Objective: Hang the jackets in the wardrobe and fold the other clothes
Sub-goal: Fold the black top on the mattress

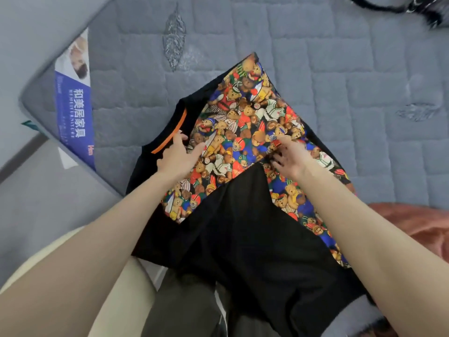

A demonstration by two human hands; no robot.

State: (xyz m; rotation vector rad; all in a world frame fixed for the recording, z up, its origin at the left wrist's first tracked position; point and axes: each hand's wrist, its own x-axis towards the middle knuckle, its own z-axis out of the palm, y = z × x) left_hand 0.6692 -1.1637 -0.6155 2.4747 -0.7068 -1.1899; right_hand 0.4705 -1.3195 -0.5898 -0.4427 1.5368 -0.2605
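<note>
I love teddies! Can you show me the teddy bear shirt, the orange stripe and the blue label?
teddy bear shirt [245, 122]: head view, on the bear-print front.
orange stripe [165, 144]: head view, lower stretch, inside the neckline.
blue label [73, 113]: head view, on its white lettering.

Grey quilted mattress [315, 69]; blue label [73, 113] on its edge.

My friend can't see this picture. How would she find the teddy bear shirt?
Look at the big grey quilted mattress. Near its front edge, under the left hand and right hand, lies a black shirt. Only it has a front crowded with colourful teddy bears and an orange strip at the collar; the fuzzy pinkish blanket to its right is plain.
</note>
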